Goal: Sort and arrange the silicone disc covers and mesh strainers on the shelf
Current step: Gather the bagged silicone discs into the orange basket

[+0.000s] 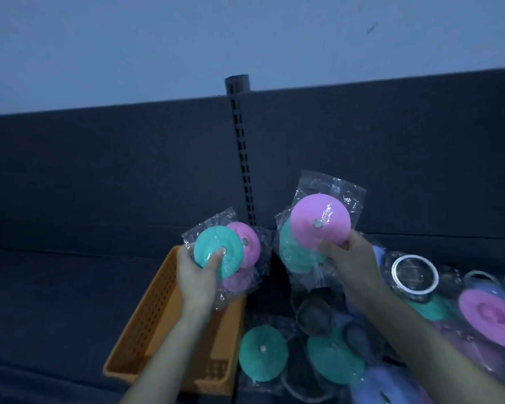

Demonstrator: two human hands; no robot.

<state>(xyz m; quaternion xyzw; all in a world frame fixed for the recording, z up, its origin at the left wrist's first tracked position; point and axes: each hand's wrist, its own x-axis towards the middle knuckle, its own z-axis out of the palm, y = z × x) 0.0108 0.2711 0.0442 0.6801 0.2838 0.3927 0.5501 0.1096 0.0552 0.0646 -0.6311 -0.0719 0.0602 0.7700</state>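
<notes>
Left hand [197, 277] is gripping bagged disc covers [207, 245] right over the orange basket [146, 325], sitting nearer it than the right hand [353, 266], which is pinching another bagged pair [318, 209] off the basket's right side.

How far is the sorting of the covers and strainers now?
Done: no sorted group shows yet. In hand: the left hand grips bagged teal and pink covers above the orange basket; the right hand grips a bagged pink cover over a teal one. Left: the mixed pile of covers and mesh strainers on the right.
</notes>
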